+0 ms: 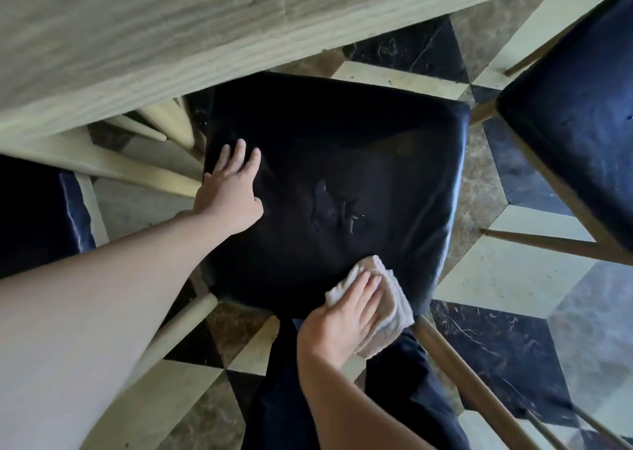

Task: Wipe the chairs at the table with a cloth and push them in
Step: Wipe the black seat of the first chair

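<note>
A chair with a dark navy padded seat point(342, 162) and pale wooden legs stands below me, its far edge just under the light wood table point(137, 45). My left hand point(233, 189) lies flat on the seat's left side, fingers straight. My right hand point(342, 316) presses a folded beige cloth point(387, 309) onto the seat's near right corner, fingers laid flat over it.
A second dark chair point(575, 134) stands to the right, its wooden legs reaching across the floor. Part of a third dark seat point(37, 216) shows at the left edge. The floor point(507, 278) is patterned marble tile. Table legs point(144, 168) slant under the tabletop.
</note>
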Available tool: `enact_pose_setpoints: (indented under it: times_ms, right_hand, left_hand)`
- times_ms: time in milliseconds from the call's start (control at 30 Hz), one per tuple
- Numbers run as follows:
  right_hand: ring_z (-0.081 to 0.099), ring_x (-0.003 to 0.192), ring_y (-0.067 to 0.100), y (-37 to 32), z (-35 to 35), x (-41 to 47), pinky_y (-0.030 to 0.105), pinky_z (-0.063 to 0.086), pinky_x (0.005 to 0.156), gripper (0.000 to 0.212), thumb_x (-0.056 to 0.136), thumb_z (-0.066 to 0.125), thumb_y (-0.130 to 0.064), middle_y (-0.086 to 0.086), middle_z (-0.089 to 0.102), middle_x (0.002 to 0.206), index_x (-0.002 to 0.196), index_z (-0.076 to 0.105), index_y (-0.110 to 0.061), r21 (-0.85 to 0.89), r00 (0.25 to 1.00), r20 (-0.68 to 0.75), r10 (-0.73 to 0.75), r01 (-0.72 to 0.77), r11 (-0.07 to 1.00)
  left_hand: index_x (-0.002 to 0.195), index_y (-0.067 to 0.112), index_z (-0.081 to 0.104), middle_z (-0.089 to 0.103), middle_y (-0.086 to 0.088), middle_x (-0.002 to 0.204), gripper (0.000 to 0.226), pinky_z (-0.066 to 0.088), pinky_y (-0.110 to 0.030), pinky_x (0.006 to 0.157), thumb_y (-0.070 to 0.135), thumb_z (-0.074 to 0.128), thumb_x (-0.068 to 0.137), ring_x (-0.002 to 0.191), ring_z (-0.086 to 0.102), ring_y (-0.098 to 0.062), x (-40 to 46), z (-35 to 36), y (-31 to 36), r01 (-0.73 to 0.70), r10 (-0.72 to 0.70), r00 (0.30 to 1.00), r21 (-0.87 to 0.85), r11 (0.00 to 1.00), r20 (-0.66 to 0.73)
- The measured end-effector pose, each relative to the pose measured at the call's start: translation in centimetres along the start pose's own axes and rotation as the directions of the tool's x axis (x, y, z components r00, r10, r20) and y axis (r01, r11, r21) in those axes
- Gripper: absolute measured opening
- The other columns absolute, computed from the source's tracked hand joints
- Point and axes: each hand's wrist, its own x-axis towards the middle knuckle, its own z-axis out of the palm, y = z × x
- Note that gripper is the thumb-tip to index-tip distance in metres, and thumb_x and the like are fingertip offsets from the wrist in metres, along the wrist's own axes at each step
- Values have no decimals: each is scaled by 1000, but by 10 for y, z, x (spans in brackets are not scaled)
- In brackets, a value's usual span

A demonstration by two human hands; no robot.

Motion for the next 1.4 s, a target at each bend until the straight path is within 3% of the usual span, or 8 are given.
enact_pose_setpoints:
  times_ms: [233, 333, 467, 667, 833, 1000, 1333, 1400]
  right_hand:
    - [-37, 146, 8, 22, 9, -22, 33, -24, 119, 94, 85, 31, 3, -11, -33, 161, 157, -21, -28, -184, 848, 377, -373, 463, 867]
    - [-38, 145, 6, 11, 13, -29, 34, -23, 119, 84, 85, 14, -3, -14, -28, 162, 160, -13, -29, -95, 649, 559, -517, 669, 737]
    - [-31, 149, 13, -14, 35, -35, 29, -29, 114, 78, 99, 37, -6, -12, -20, 163, 162, -3, -24, 103, 306, 712, -632, 845, 525]
    - [-17, 153, 18, -21, 39, -12, 33, -27, 116, 66, 102, 33, -18, 0, 1, 170, 162, 7, -17, 63, 106, 747, -656, 971, 229]
    - [16, 155, 22, -78, 44, 58, 42, 1, 127, 62, 98, 49, -22, 0, 28, 166, 157, 33, -23, 131, -251, 759, -600, 963, -237]
    - [1, 157, 18, -149, 19, 136, 40, -5, 126, 76, 92, 51, -19, -6, 11, 170, 160, 20, -32, -53, -160, 766, -622, 949, -309]
    - [37, 148, 29, -121, -90, 253, 53, 22, 122, 72, 77, 59, -2, 5, 46, 156, 148, 51, -13, -299, 232, 497, -836, 950, 87]
    - [38, 147, 30, -89, -98, 244, 51, 21, 123, 79, 72, 61, 1, 6, 46, 156, 149, 50, -13, -335, 406, 364, -838, 897, 289]
  left_hand:
    - [158, 34, 15, -2, 12, 168, 91, 39, -41, 110, -3, 38, 78, 153, -1, -12, 1, -11, -3, 7, -6, 1000, -45, 999, 11]
    - [158, 32, 16, -1, 9, 168, 88, 34, -38, 113, -5, 36, 81, 154, 0, -14, 2, -15, -2, 0, 1, 1000, -40, 999, 30]
    - [158, 32, 15, -2, 9, 168, 86, 29, -39, 116, -3, 32, 82, 153, -1, -13, 8, -27, -3, -11, 17, 993, -50, 999, 121]
    - [157, 24, 20, 11, -4, 168, 71, 25, -42, 116, 10, 35, 89, 152, 14, -25, 6, -38, 4, 6, 3, 987, -51, 999, 163]
    - [142, 24, 27, 58, -15, 131, 66, 39, -45, 81, 64, 25, 88, 102, 56, -40, 19, -54, 12, 207, -194, 977, -174, 963, 86]
    - [152, 50, -3, 31, 2, 162, 110, 31, -53, 111, 103, 12, 56, 141, 38, -36, 13, -55, 5, 252, -190, 960, -343, 905, 205]
    - [158, 38, 6, 15, 16, 165, 99, 16, -44, 117, 92, 18, 76, 152, 17, -19, 8, -54, -4, 222, -111, 961, -463, 858, 255]
    - [157, 40, 10, 15, 15, 166, 96, 15, -42, 116, 91, 19, 76, 152, 16, -19, 7, -56, -7, 228, -115, 959, -461, 858, 260]
